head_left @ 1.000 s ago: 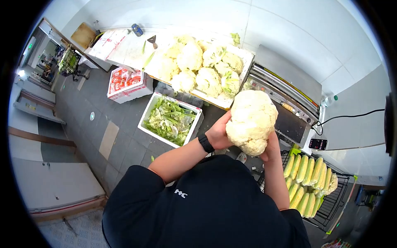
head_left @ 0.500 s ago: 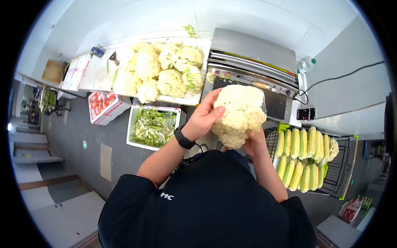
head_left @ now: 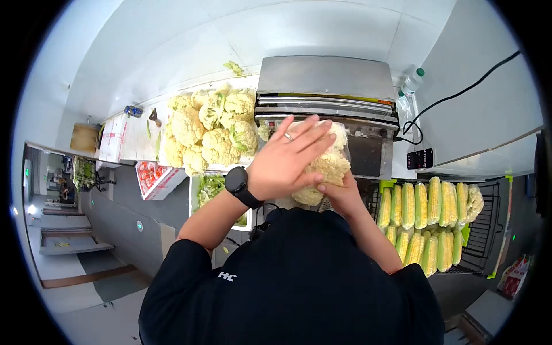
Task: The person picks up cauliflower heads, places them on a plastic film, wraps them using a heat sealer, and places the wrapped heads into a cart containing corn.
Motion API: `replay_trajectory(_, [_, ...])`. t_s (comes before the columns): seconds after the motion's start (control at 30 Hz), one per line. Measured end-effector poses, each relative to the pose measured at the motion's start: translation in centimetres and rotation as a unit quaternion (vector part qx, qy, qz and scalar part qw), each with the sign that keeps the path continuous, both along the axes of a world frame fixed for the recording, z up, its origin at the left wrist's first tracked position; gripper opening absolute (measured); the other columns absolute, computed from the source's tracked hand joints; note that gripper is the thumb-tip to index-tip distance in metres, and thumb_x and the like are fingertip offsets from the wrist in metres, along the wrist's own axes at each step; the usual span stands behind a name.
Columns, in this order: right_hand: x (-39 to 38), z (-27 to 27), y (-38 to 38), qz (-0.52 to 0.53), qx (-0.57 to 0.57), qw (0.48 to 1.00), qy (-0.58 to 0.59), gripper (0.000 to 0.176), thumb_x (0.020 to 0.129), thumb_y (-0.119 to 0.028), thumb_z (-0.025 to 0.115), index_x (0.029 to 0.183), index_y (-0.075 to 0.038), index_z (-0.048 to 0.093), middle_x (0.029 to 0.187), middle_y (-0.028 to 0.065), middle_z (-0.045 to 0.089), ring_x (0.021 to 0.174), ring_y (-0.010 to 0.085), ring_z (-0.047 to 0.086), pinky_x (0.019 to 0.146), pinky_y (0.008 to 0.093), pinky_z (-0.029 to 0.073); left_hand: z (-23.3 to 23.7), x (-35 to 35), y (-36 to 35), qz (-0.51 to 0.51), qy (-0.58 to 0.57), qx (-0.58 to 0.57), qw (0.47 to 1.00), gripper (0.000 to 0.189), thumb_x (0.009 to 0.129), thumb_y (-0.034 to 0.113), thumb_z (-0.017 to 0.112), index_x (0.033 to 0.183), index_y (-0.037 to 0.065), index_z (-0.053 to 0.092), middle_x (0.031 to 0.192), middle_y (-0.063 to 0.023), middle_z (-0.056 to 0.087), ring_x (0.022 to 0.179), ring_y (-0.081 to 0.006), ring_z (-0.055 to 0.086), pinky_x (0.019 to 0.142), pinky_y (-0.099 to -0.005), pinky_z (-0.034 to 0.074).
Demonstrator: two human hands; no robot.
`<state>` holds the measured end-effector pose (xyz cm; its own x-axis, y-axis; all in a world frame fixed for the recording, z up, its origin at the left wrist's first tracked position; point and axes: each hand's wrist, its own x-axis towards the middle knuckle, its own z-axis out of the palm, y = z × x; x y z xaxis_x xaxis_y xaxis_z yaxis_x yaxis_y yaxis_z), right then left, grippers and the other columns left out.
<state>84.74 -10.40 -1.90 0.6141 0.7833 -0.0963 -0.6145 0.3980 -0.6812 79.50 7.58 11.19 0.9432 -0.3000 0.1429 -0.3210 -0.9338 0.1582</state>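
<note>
A pale cauliflower point(head_left: 332, 167) is in front of me at the near edge of the wrapping machine point(head_left: 325, 77), with clear film showing along its right side. My left hand point(head_left: 287, 164), with a ring and a dark wrist watch, lies across its top left; the fingers are stretched out and apart. From below right, my right hand point(head_left: 345, 196) grips the cauliflower, its thumb on the near side and the other fingers mostly hidden. Part of the machine's dark plate point(head_left: 365, 156) shows behind.
Several cauliflowers point(head_left: 218, 146) are heaped on the counter at left. Beneath them stand a white bin of green trimmings point(head_left: 211, 190) and a box of red produce point(head_left: 150, 175). Wrapped corn cobs point(head_left: 421, 204) fill a wire basket at right, near a phone point(head_left: 420, 158) and bottle point(head_left: 411, 82).
My left hand has moved from gripping the cauliflower's left side to lying spread over its top. The cauliflower is slightly lower and more covered. The view has shifted.
</note>
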Motion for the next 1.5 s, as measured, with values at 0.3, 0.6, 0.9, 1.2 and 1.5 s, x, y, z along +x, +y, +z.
replay_trajectory(0.3, [1.1, -5.8, -0.7, 0.010, 0.057, 0.996, 0.063, 0.070, 0.088, -0.005, 0.065, 0.147, -0.011, 0.027, 0.141, 0.0089, 0.045, 0.124, 0.0243, 0.050, 0.101, 0.0387, 0.045, -2.3, 2.2, -6.5, -0.181, 0.068, -0.088, 0.977, 0.049, 0.089, 0.039, 0.060, 0.127, 0.010, 0.054, 0.136, -0.0113, 0.052, 0.129, -0.0278, 0.047, 0.113, -0.0504, 0.026])
replay_trajectory(0.6, [-5.1, -0.4, -1.8, -0.248, 0.037, 0.968, -0.018, 0.081, 0.085, -0.027, 0.073, 0.148, -0.011, 0.026, 0.145, 0.0103, 0.041, 0.133, 0.0278, 0.043, 0.110, 0.0428, 0.037, -4.0, 1.2, -9.6, -0.283, -0.082, 0.036, 0.955, 0.030, 0.076, 0.018, 0.057, 0.099, 0.000, 0.065, 0.112, -0.0120, 0.062, 0.116, -0.0275, 0.055, 0.111, -0.0492, 0.029])
replay_trajectory(0.9, [-13.0, 1.1, -5.8, -0.415, 0.083, 0.906, -0.023, 0.081, 0.086, -0.033, 0.071, 0.148, -0.007, 0.025, 0.147, 0.0116, 0.040, 0.134, 0.0287, 0.042, 0.111, 0.0458, 0.036, -3.4, -2.8, -6.8, -0.246, -0.210, -0.359, 0.875, 0.032, 0.083, 0.009, 0.056, 0.112, -0.002, 0.062, 0.120, -0.0204, 0.060, 0.115, -0.0377, 0.056, 0.099, -0.0439, 0.043])
replay_trajectory(1.2, [-19.2, 2.0, -8.6, -0.509, 0.112, 0.854, 0.009, 0.072, 0.092, -0.035, 0.063, 0.148, -0.007, 0.028, 0.150, 0.0120, 0.037, 0.137, 0.0299, 0.038, 0.115, 0.0487, 0.030, -7.2, -4.0, -12.7, -0.206, 0.179, -0.660, 0.700, 0.043, 0.102, 0.023, 0.044, 0.138, -0.001, 0.044, 0.138, -0.0164, 0.050, 0.127, -0.0244, 0.048, 0.107, -0.0341, 0.035])
replay_trajectory(1.5, [-22.5, 2.4, -19.4, -0.543, -0.098, 0.812, -0.189, 0.087, 0.091, -0.041, 0.065, 0.152, -0.011, 0.011, 0.149, 0.0090, 0.036, 0.136, 0.0262, 0.036, 0.111, 0.0413, 0.028, -10.5, -10.1, -21.4, -0.098, 0.516, -0.816, 0.241, 0.061, 0.100, 0.042, 0.045, 0.148, 0.007, 0.028, 0.147, -0.0099, 0.043, 0.133, -0.0254, 0.043, 0.112, -0.0416, 0.033])
